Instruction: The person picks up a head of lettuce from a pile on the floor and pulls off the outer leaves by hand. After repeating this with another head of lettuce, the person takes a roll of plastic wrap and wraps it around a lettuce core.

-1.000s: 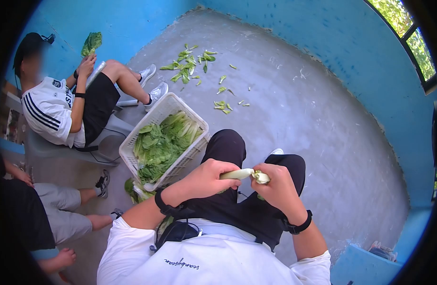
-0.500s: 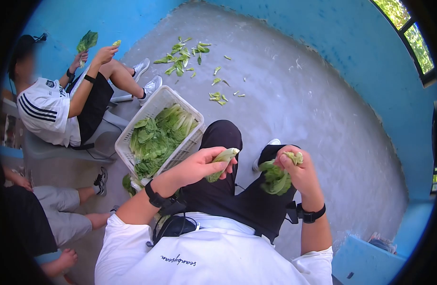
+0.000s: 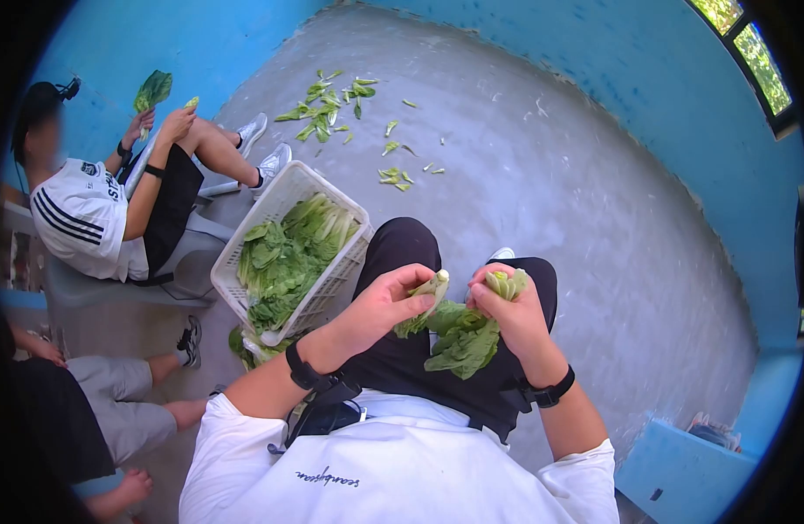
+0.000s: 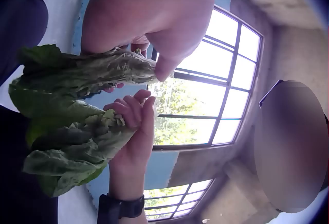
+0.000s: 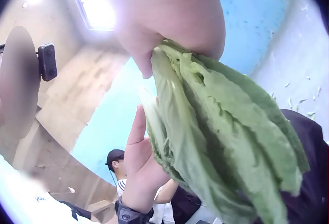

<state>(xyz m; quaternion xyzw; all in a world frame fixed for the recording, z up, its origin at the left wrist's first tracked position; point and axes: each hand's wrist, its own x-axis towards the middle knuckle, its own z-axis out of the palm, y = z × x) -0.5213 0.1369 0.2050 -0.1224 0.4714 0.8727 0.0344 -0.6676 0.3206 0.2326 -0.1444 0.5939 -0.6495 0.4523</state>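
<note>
1. Left hand (image 3: 380, 306) – fingers and thumb pinch a slim leafy piece (image 3: 432, 297), pale stem end up. Right hand (image 3: 514, 321) grips a fuller bunch (image 3: 463, 349) by its stem end, leaves hanging. Both over the lap, close together.
2. To do it well, I'd pinch close to the stem base, keep the leaf blades uncrushed, and work stems apart with short, controlled pulls.
3. Held greens: two, one per hand. Crate (image 3: 334, 278): one, beside the knee; greens inside (image 3: 280, 262) overlap – can't count.
4. Other people: two, one partly visible (image 3: 57, 402), one on a chair (image 3: 83, 210).
5. Floor scraps (image 3: 319, 112): one main cluster plus strays, too small for a reliable count.
</note>
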